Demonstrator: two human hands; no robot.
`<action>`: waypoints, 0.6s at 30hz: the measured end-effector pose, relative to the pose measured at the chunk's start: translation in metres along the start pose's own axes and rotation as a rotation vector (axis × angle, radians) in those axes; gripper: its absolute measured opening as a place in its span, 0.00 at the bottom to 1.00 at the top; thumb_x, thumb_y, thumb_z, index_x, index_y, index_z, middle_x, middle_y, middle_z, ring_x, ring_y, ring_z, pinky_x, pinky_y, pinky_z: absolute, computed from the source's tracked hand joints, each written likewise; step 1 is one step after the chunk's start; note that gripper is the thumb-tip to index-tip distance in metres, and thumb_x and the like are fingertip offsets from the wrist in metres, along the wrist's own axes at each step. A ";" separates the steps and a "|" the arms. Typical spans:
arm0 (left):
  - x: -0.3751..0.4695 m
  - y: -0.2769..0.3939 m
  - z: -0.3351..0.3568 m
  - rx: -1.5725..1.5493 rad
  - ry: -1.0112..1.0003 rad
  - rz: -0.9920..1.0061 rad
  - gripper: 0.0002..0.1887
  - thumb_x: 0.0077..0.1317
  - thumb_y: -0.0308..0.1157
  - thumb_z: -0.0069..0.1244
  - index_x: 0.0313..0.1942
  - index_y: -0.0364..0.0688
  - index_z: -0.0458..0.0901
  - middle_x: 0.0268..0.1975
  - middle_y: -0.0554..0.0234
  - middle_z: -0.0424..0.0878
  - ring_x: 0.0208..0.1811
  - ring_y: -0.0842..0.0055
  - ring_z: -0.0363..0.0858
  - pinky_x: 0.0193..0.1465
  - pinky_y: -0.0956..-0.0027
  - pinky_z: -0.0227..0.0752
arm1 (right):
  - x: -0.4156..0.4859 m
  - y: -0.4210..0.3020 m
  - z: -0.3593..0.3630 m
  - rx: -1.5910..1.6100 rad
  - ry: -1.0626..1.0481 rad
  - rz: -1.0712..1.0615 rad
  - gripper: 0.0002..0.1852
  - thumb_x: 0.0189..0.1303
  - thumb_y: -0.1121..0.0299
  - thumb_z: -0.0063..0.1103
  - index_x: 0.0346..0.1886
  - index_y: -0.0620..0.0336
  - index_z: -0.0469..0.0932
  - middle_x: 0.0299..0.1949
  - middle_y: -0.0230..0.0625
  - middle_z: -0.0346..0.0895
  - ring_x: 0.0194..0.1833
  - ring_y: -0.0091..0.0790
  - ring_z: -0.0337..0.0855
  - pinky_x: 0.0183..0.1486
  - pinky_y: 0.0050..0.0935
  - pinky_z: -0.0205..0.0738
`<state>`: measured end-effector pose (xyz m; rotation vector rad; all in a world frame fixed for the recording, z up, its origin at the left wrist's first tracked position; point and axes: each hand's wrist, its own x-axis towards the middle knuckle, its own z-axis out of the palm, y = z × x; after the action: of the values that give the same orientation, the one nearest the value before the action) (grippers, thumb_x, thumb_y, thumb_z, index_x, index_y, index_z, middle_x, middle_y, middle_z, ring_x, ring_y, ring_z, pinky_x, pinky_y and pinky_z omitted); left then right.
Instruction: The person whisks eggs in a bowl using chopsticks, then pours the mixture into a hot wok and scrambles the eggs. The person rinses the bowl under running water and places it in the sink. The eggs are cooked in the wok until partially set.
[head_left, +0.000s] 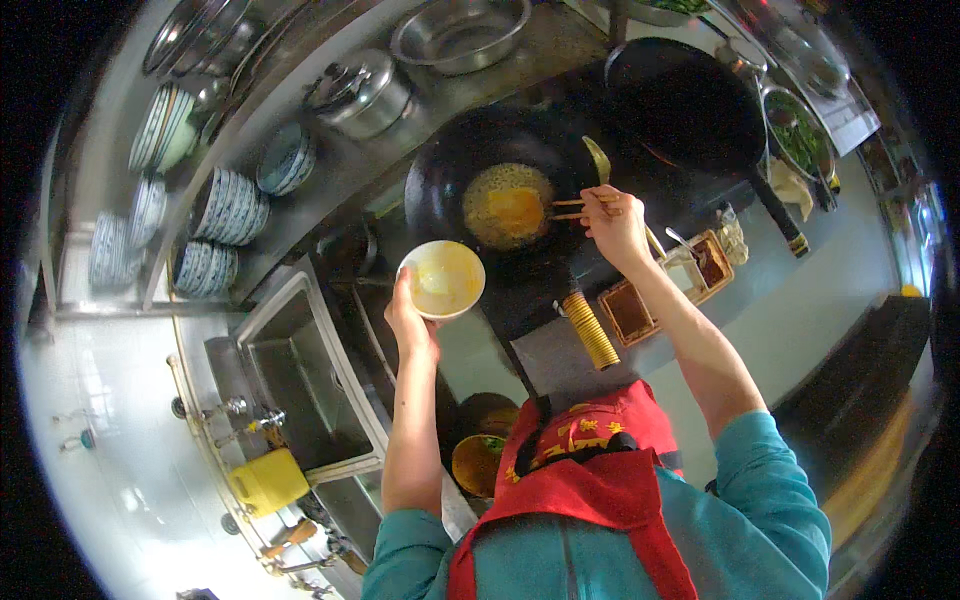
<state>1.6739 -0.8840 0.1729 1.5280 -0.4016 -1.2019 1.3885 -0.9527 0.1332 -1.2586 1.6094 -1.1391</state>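
Observation:
My left hand (414, 322) grips a white bowl (450, 281) by its side. Traces of yellow liquid coat the inside of the bowl, which is held at the near left of a black wok (442, 165). Beaten egg (517, 212) lies in bubbling oil (495, 180) at the bottom of the wok. In my right hand (619, 225) is a pair of wooden chopsticks (568, 209), their tips over the wok's right side near the egg. A brass-coloured ladle (598, 159) lies just beyond that hand, its handle partly hidden. The wok's ribbed yellow handle (591, 330) points toward me.
A second black wok (682, 105) sits at the far right. Seasoning containers (630, 311) stand by my right forearm. At left are a metal sink (300, 367), a yellow jug (268, 482) and stacked patterned bowls (231, 206). A lidded steel pot (364, 94) and steel basin (461, 34) are behind.

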 end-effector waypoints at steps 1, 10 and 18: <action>-0.006 -0.004 -0.009 -0.075 0.015 -0.039 0.29 0.62 0.51 0.51 0.55 0.36 0.74 0.48 0.56 0.79 0.45 0.68 0.82 0.37 0.62 0.79 | 0.001 0.000 0.006 0.046 -0.019 -0.017 0.11 0.65 0.68 0.55 0.41 0.68 0.79 0.29 0.35 0.79 0.27 0.23 0.79 0.27 0.20 0.75; -0.033 -0.017 -0.045 -0.164 0.045 -0.051 0.27 0.63 0.50 0.49 0.52 0.37 0.74 0.44 0.60 0.80 0.39 0.73 0.83 0.26 0.72 0.72 | 0.017 -0.007 0.069 0.400 -0.047 0.049 0.11 0.64 0.71 0.54 0.37 0.72 0.78 0.29 0.39 0.78 0.26 0.23 0.78 0.26 0.23 0.70; -0.038 -0.019 -0.048 -0.309 -0.052 -0.091 0.28 0.64 0.50 0.48 0.54 0.37 0.72 0.49 0.58 0.79 0.48 0.68 0.81 0.41 0.59 0.78 | 0.024 -0.038 0.051 0.160 0.013 -0.233 0.12 0.64 0.68 0.55 0.36 0.72 0.79 0.22 0.31 0.76 0.24 0.19 0.71 0.28 0.23 0.66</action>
<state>1.6914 -0.8226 0.1689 1.2608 -0.1709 -1.3100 1.4423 -0.9898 0.1534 -1.3589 1.3764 -1.3929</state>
